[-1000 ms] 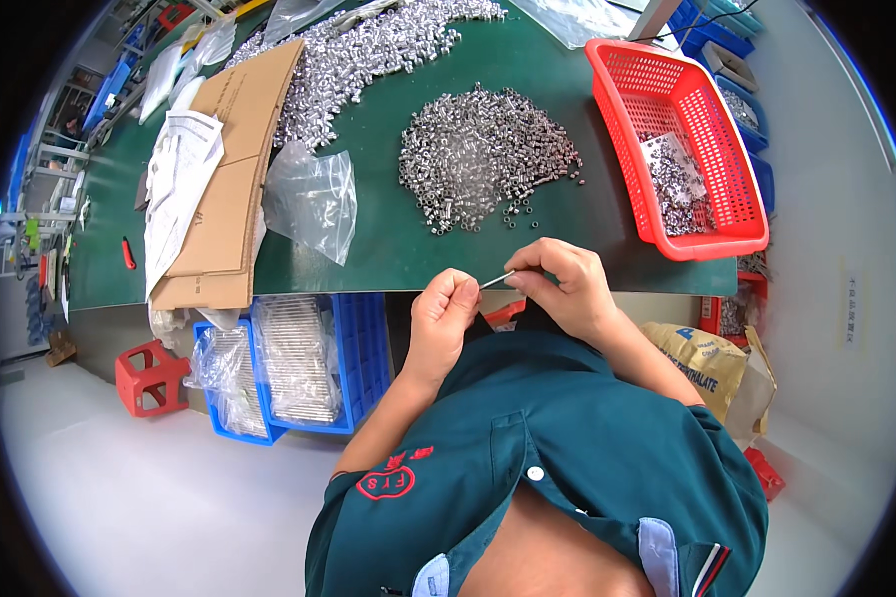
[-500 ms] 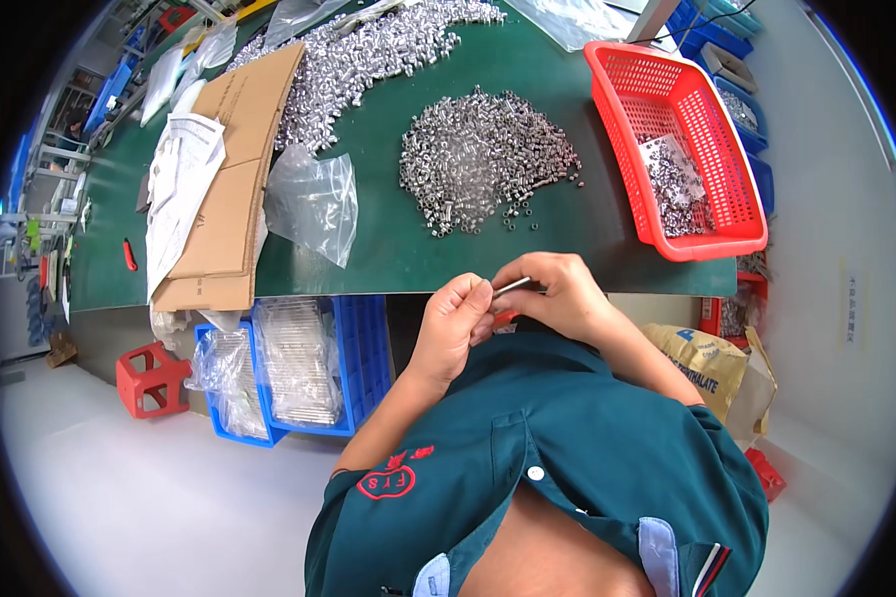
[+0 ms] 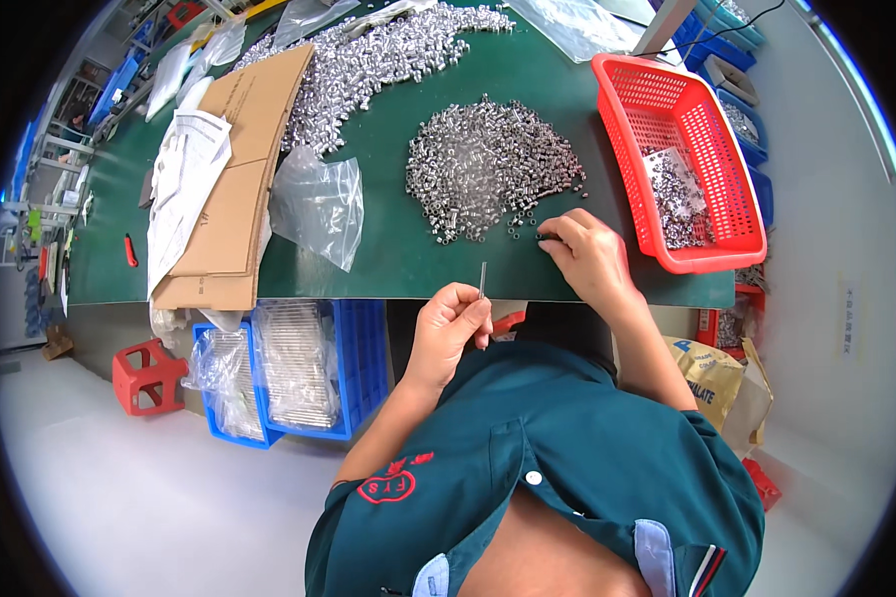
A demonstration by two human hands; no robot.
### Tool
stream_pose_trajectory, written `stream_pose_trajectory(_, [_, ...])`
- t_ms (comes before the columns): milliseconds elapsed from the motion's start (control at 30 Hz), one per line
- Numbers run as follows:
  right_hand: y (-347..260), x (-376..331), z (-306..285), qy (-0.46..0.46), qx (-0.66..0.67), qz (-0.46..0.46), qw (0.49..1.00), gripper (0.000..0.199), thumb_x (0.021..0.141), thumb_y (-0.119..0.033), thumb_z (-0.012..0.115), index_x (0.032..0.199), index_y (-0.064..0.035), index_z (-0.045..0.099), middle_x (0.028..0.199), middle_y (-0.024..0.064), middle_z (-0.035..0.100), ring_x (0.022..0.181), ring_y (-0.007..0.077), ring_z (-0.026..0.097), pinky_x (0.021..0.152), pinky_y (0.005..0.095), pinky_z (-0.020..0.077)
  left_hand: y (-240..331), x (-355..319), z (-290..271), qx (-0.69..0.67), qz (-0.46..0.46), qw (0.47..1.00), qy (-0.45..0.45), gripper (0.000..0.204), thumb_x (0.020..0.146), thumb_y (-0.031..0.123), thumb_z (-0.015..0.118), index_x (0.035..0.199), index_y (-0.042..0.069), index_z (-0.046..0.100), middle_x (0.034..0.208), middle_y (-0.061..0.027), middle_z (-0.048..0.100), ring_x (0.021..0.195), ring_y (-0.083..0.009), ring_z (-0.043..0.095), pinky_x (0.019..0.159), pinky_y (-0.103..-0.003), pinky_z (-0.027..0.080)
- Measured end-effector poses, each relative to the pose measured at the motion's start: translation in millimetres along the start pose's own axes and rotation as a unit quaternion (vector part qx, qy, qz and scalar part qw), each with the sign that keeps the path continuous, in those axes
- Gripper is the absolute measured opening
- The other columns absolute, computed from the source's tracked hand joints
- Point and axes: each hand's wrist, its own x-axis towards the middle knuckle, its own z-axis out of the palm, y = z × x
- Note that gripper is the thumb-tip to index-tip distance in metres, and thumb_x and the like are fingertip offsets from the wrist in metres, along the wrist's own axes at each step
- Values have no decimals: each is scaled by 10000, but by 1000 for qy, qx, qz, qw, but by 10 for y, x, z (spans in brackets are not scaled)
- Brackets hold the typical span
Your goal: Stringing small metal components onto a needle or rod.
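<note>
The left hand (image 3: 450,323) was raised just in front of the near edge of the bench (image 3: 398,249), fingers curled closed around a thin metal pin (image 3: 482,281) held upright, its tip standing above the fingertips. The right hand (image 3: 585,254) lay palm down on the bench, forearm running back toward the body, fingertips pinched together at the near right fringe of the pile of small metal parts (image 3: 488,169); whether they had hold of a part could not be told.

That pile lay loose on the green bench surface, directly beyond both hands. Right of the pile stood a red mesh basket (image 3: 707,214), which held a smaller quantity of like metal parts (image 3: 675,194) along its floor. Left of the pile lay a clear plastic bag (image 3: 319,204), crumpled, and beyond it a flattened cardboard sheet (image 3: 244,149) bearing white papers (image 3: 184,179). A second, longer heap of metal parts (image 3: 378,60) lay farther back from the pile. Below the bench edge, left of the left hand, a blue crate (image 3: 358,358) held clear bags of thin metal pieces (image 3: 294,363).
</note>
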Motion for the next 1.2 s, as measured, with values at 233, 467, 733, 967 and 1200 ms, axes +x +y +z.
stream_pose_trajectory(233, [23,-11,102,34,-22,-56,998,136,700,-70,704,823,-70,644,752,70,579,746,260,608,633,357,501,25,1,-3,26,-17,999,8,116,872,94,624,925,-4,596,717,-64,614,593,-125,582,558,-237,491])
stream_pose_trajectory(467, [-248,-86,12,-89,269,65,957,98,792,-8,657,877,0,609,771,44,608,691,97,570,627,241,473,53,-19,111,88,-3,996,12,152,892,85,590,979,-40,593,800,-95,662,671,-121,641,620,-228,527])
stream_pose_trajectory(733, [-333,-154,-55,-159,308,84,934,95,796,-1,640,886,7,611,769,54,625,701,118,601,632,257,492,121,-92,220,199,20,979,27,122,883,27,569,968,-55,601,784,-72,648,689,-113,632,635,-242,533])
stream_pose_trajectory(967, [-336,-193,-115,-123,230,-60,964,91,762,11,631,849,4,605,774,107,613,702,234,623,628,305,497,83,-75,154,253,52,966,2,94,867,-3,561,920,-58,615,783,-95,666,699,-132,662,627,-251,552])
stream_pose_trajectory(1200, [-353,-231,-151,-128,208,-32,969,79,773,11,621,841,3,581,783,116,599,692,254,608,616,321,488,107,-84,213,304,93,948,-3,77,854,-9,565,901,-47,612,753,-81,658,647,-123,641,609,-239,533])
